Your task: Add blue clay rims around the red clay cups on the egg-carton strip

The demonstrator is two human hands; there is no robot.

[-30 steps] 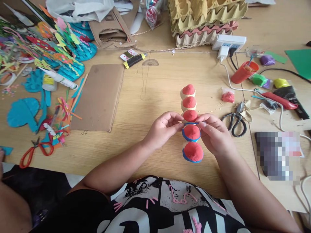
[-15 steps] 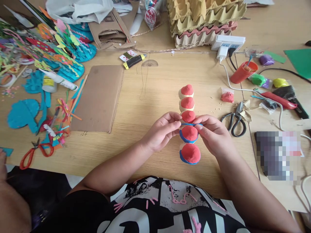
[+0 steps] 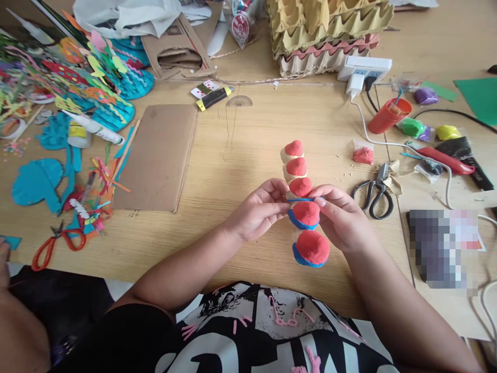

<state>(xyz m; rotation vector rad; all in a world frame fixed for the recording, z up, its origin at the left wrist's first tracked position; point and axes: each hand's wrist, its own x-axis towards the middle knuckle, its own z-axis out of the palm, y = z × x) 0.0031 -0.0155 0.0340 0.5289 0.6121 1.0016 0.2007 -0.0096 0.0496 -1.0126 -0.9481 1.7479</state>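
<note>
Head view: both hands [image 3: 266, 210] [image 3: 344, 217] hold a blue strip [image 3: 301, 200].

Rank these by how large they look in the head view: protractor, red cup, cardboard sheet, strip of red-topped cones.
1. Cardboard sheet
2. Strip of red-topped cones, partly hidden by the fingers
3. Red cup
4. Protractor

Egg trays [image 3: 330, 36] beside a white power strip [image 3: 367, 65], a flat cardboard sheet [image 3: 157, 155], red-handled scissors [image 3: 57, 233].
</note>
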